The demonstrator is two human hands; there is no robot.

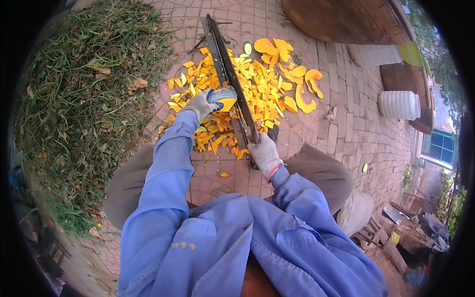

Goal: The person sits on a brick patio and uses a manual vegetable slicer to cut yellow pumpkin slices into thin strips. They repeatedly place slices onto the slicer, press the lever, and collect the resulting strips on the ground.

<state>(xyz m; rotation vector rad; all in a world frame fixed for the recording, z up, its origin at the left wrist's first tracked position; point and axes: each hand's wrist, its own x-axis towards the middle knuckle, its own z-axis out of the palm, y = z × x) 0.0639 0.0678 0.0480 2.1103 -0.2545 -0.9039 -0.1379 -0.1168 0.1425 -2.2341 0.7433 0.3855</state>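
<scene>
My left hand [200,105], in a whitish work glove with dark blue finger parts, grips a pumpkin piece [226,98] with grey-green rind and orange flesh. That piece lies against the long dark blade [232,74] of a lever chopper. At the near end of the blade, my right hand [265,152], gloved in white with a red cuff edge, is closed round the handle. Beside the blade runs the chopper's long base [215,52]. Chopped pumpkin [257,89] is heaped under and on both sides of the chopper, with larger curved slices [304,101] on the right.
A big heap of cut green and dry stalks [94,104] fills the left side. Brick paving [346,119] surrounds the chopper. At the right stand a white ribbed plastic container [399,105] and large brown round-sided vessels [346,17]. Boards and scraps [391,242] lie lower right.
</scene>
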